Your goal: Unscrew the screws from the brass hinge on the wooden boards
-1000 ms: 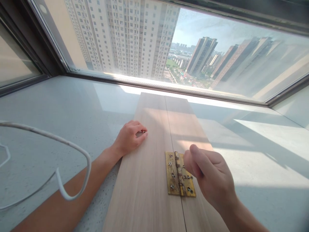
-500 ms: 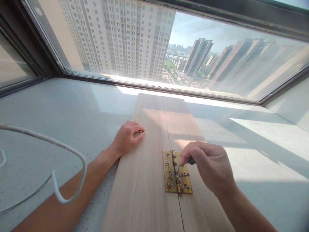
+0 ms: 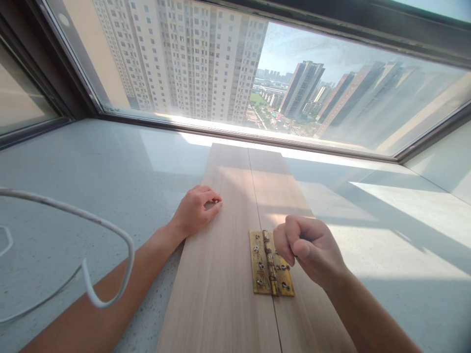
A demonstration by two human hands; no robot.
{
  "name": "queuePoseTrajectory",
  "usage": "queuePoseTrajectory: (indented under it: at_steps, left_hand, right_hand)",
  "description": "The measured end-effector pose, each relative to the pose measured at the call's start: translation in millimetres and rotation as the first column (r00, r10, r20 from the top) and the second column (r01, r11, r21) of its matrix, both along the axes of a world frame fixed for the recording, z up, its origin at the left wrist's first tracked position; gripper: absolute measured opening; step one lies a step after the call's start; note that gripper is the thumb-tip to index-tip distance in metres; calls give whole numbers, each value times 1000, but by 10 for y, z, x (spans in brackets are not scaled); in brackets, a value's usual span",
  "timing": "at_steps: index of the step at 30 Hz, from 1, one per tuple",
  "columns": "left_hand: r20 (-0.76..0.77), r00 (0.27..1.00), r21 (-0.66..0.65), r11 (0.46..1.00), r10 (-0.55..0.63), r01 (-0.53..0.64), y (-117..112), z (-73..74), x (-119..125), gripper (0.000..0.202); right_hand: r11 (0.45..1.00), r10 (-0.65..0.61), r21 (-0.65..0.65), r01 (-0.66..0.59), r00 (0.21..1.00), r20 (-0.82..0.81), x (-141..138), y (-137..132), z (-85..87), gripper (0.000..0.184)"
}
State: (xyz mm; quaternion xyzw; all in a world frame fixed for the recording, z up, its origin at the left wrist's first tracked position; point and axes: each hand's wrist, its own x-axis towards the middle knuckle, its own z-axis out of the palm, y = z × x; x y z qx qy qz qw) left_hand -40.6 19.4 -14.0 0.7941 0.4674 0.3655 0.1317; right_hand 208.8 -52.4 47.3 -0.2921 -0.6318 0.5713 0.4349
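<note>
Two pale wooden boards [image 3: 228, 274] lie side by side on a grey stone window ledge [image 3: 91, 166]. A brass hinge [image 3: 262, 264] with several screws spans their seam. My right hand [image 3: 307, 250] is closed in a fist over the hinge's right leaf, gripping a small dark tool whose tip is hidden. My left hand [image 3: 195, 211] rests on the left edge of the left board, fingers curled, with a small metal piece, perhaps a screw, at its fingertips.
A white cable [image 3: 91, 220] loops over the ledge at the left. A large window [image 3: 257, 63] with a dark frame runs along the back, showing tall buildings. Sunlit ledge stretches to the right of the boards.
My right hand has turned at the wrist over the hinge, from fingers pointing down at a screw to a tighter fist. The left hand has stayed on the board's edge.
</note>
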Motion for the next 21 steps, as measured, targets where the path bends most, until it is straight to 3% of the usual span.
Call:
queuePoseTrajectory:
  at_steps: [4, 7, 10, 15, 18, 21]
  left_hand:
    - [-3, 1000, 0, 1000, 0, 0, -4, -7, -3, 13]
    - [-6, 1000, 3, 1000, 3, -3, -3, -5, -1, 13]
    - [-6, 1000, 5, 1000, 0, 0, -2, 0, -3, 13]
    - [-2, 1000, 9, 1000, -2, 2, -2, -3, -9, 13]
    - [2, 1000, 3, 1000, -1, 1, 1, -8, -6, 13]
    - [7, 1000, 5, 1000, 2, -2, 5, -10, -3, 13]
  right_hand:
    - [965, -214, 166, 201, 975, 64, -23, -84, -1, 30]
    - [924, -372, 97, 369, 928, 14, -95, -175, -15, 25]
    - [938, -343, 0, 346, 931, -126, -150, -207, -48, 26]
    - [963, -262, -2, 269, 939, -223, -106, -159, -124, 39]
    - [947, -268, 140, 288, 953, -144, -20, -146, -125, 31]
    - [861, -382, 369, 350, 924, 15, 76, -162, -71, 26]
